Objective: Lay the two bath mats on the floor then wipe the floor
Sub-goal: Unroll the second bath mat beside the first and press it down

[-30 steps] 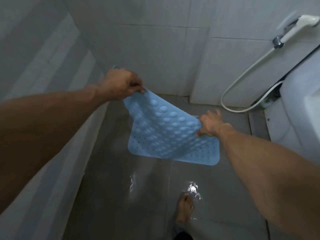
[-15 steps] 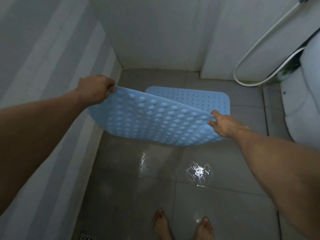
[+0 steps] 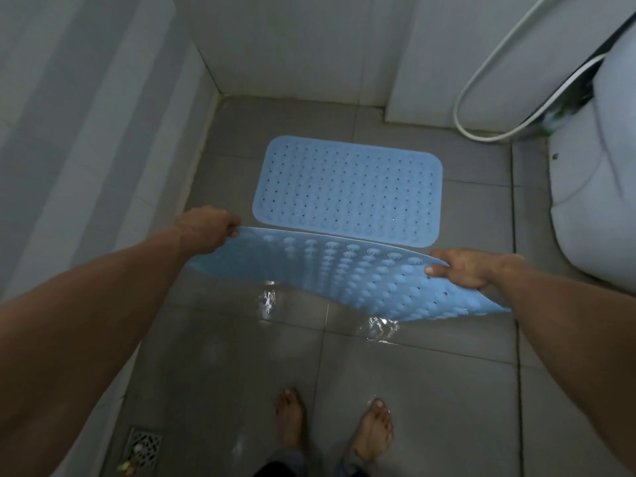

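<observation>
You held the second bath mat by its far edge, one hand at each end, above the wet grey floor. Your left hand was clenched over the mat's far left corner, with the fingers curled round the edge. Your right hand gripped the far right corner, thumb on top and fingers tucked beneath. The mat sagged between your two hands and hung toward you, its suction-cup underside facing up at the camera. Whether its near edge touched the tiles could not be told.

The first bath mat lay flat on the floor just beyond the one you held, toward the far wall, its holed top side up. From above, the held mat's far edge overlapped the flat mat's near edge.

Bright patches of water shone on the tiles just under the hanging mat. Your bare feet stood near the bottom of the view, side by side on the wet tiles. A floor drain sat in the near left corner by the white tiled wall. A white hose looped down the far wall on the right, and a white toilet stood at the right edge.
</observation>
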Motion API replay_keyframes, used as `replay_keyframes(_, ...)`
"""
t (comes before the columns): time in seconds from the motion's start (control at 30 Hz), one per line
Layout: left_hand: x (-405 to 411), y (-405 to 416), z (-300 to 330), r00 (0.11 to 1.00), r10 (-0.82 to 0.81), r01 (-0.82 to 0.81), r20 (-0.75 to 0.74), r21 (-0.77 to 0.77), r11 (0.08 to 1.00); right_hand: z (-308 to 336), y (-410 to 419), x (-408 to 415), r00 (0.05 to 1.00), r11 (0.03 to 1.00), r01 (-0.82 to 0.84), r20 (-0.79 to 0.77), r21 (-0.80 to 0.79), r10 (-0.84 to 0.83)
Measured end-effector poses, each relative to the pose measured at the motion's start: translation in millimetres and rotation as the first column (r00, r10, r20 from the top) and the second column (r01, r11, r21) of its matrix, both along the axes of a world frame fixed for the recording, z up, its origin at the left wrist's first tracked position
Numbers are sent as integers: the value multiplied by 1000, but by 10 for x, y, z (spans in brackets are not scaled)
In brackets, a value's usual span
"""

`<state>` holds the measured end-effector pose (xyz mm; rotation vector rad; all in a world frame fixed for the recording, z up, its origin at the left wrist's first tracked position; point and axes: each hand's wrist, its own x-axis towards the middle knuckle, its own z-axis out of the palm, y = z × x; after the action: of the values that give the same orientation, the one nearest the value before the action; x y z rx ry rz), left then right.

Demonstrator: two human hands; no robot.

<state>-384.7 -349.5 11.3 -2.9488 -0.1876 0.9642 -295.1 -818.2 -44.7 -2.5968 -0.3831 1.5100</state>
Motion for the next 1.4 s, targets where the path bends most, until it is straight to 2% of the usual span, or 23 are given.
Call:
replay_keyframes(0.07, 26, -42, -138, 997, -20, 19, -68, -5, 1000, -139, -48, 8, 1000, 1000, -14, -5, -27, 14)
replay_keyframes(0.17, 133, -57, -443, 983, -59, 54, -176, -32, 998, -473, -32, 44, 997, 998, 8, 76, -55, -3)
replay_keyframes(0.23, 201, -71, -747, 976, -106, 103, -188, -28, 994, -755, -14, 51, 992, 996, 20, 124, -85, -10)
replay_keyframes(0.33, 291, -102, -1266, 976, -166, 173, -137, 39, 984, -1204, 31, 116, 972, 992, 36, 234, -124, -6)
replay_keyframes(0.43, 418, -93, -1705, 989, -138, 142, -49, 109, 984, -1557, 158, 279, 919, 978, 39, 393, -206, 46)
replay_keyframes(0.57, 690, -1, -2307, 985, -168, 162, 41, 126, 979, -2009, 262, 562, 856, 952, 83, 510, -294, 83)
replay_keyframes(0.7, 919, 39, -2981, 957, -218, 197, 190, 121, 973, -2546, 268, 755, 788, 930, 117, 603, -349, 127)
replay_keyframes(0.8, 1104, 58, -3435, 916, -269, 225, 297, 175, 959, -3019, 215, 850, 699, 912, 141, 691, -385, 183)
replay_keyframes(0.9, 1256, 50, -3799, 873, -321, 241, 366, 247, 939, -3486, 178, 892, 626, 915, 195, 763, -353, 161)
replay_keyframes(1.0, 1344, -44, -4093, 857, -320, 199, 403, 313, 928, -3833, 259, 889, 536, 947, 253, 844, -200, 36)
replay_keyframes(1.07, 1288, -158, -4303, 855, -280, 183, 437, 250, 951, -3965, 407, 764, 461, 952, 303, 880, -35, -114)
replay_keyframes(1.13, 1142, -306, -4509, 863, -219, 206, 455, 80, 975, -4064, 552, 513, 391, 918, 384, 883, 99, -259)
replay_keyframes(1.17, 1042, -391, -4590, 888, -191, 213, 419, -6, 977, -4107, 611, 342, 403, 892, 438, 861, 116, -309)
replay_keyframes(1.27, 669, -507, -4817, 966, -101, 139, 240, -147, 979, -4279, 729, -186, 561, 848, 527, 726, 55, -396)
replay_keyframes(1.33, 436, -500, -4935, 970, -51, 94, 238, -175, 980, -4387, 747, -441, 606, 834, 548, 659, 61, -446)
replay_keyframes(1.4, 272, -488, -5023, 955, -31, 88, 293, -185, 979, -4481, 746, -575, 598, 837, 541, 664, 78, -448)
